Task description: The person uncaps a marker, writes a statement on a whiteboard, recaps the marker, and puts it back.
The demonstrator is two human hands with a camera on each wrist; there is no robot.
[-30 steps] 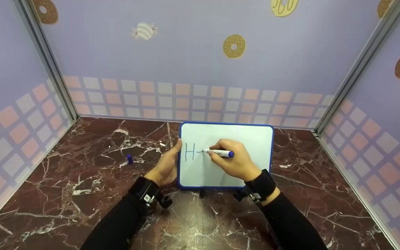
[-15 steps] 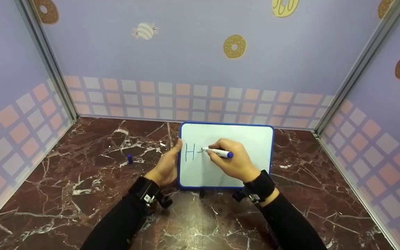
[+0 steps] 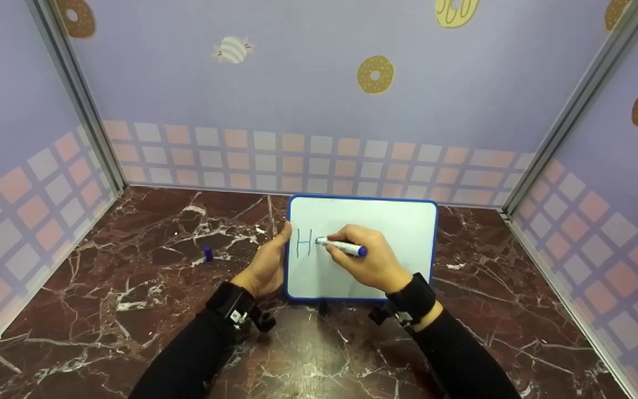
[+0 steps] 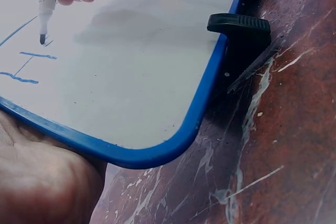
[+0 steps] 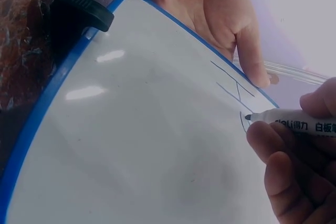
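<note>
A small whiteboard (image 3: 363,216) with a blue rim stands tilted on the table, a blue letter H (image 3: 304,243) at its left side. My right hand (image 3: 371,255) pinches a whiteboard marker (image 3: 344,246), white with a blue end. Its dark tip touches the board just right of the H, by a short curved stroke, as the right wrist view shows. My left hand (image 3: 266,263) grips the board's left edge; the thumb lies along the rim and the other fingers are hidden behind. The loose blue marker cap (image 3: 207,254) lies on the table to the left.
Black feet (image 4: 241,30) clip onto the board's lower edge. Dark red marbled table (image 3: 103,288) spreads on both sides. Lilac patterned panels (image 3: 297,83) wall in the back and sides, the back one close behind the board.
The marker tip has gone up and then back left and slightly down, tracing a curve beside the H. My left hand and the board stay in place.
</note>
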